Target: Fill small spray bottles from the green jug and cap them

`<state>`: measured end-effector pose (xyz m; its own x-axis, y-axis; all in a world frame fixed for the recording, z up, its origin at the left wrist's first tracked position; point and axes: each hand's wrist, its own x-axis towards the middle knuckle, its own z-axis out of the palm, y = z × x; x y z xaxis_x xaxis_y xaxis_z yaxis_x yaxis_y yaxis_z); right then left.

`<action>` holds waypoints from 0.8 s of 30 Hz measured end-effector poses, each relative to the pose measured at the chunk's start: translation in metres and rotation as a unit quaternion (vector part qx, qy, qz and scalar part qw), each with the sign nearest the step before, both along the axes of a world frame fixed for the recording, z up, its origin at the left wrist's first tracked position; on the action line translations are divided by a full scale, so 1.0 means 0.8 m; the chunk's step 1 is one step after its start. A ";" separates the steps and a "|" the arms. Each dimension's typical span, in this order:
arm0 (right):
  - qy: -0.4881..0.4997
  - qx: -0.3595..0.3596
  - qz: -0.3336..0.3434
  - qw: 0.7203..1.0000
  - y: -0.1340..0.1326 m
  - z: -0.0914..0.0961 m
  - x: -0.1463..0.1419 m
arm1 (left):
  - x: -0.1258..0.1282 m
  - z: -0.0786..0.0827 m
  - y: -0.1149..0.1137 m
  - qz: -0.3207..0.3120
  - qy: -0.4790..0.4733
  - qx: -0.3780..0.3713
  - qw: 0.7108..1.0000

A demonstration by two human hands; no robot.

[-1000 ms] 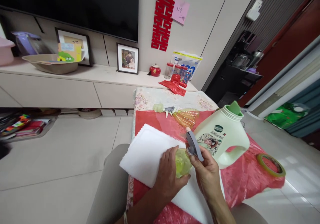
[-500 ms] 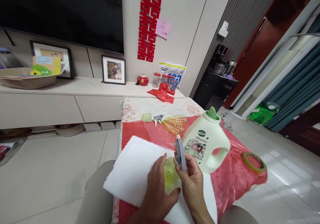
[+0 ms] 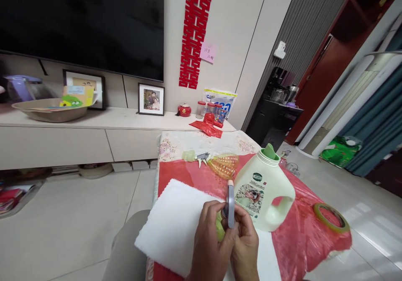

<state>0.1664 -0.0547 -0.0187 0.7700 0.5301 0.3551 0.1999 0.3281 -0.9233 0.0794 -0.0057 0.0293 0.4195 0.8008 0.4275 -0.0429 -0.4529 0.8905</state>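
My left hand (image 3: 211, 235) is closed round a small spray bottle (image 3: 219, 227) with yellow-green contents, its fingers near the neck. My right hand (image 3: 246, 235) is closed at the bottle's neck from the other side, beside the grey trigger head (image 3: 230, 205). Its fingertips are partly hidden behind the head. Below both hands lies a white cloth (image 3: 171, 226). Just right of them stands a large pale-green detergent jug (image 3: 271, 189) with a green spout in its open mouth. An amber ribbed spray bottle (image 3: 224, 166) lies on its side beyond.
A red plastic cover (image 3: 292, 230) lies over the table, with a roll of tape (image 3: 331, 218) at its right edge. Red-lidded jars (image 3: 201, 109) and a red packet (image 3: 207, 128) stand at the back. Behind runs a low cabinet (image 3: 138, 139) with a framed photo (image 3: 151, 99).
My left hand has shifted up the small bottle towards its neck, closer to my right hand. The trigger head has turned more upright. The whole view has shifted slightly.
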 end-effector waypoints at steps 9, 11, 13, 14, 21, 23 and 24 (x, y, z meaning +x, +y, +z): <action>-0.010 0.010 -0.002 1.000 -0.003 -0.012 0.000 | 0.011 -0.004 0.000 0.010 -0.008 -0.040 0.999; 0.006 0.004 0.022 1.000 -0.008 -0.018 0.002 | 0.009 -0.010 -0.001 -0.001 -0.018 -0.028 0.999; 0.038 -0.008 0.048 0.998 -0.011 -0.023 0.004 | 0.008 -0.014 -0.001 -0.011 -0.023 -0.016 1.000; 0.054 -0.010 0.055 0.997 -0.012 -0.025 0.005 | 0.007 -0.015 -0.001 -0.016 -0.025 -0.010 1.000; 0.046 -0.053 0.037 0.997 -0.010 -0.025 0.009 | 0.007 -0.023 -0.001 -0.011 -0.034 0.014 0.999; 0.027 -0.068 0.033 0.997 -0.011 -0.026 0.009 | 0.007 -0.026 0.000 -0.008 -0.035 0.014 0.999; 0.019 -0.074 0.030 0.997 -0.011 -0.027 0.009 | 0.007 -0.027 0.000 -0.010 -0.034 0.013 0.999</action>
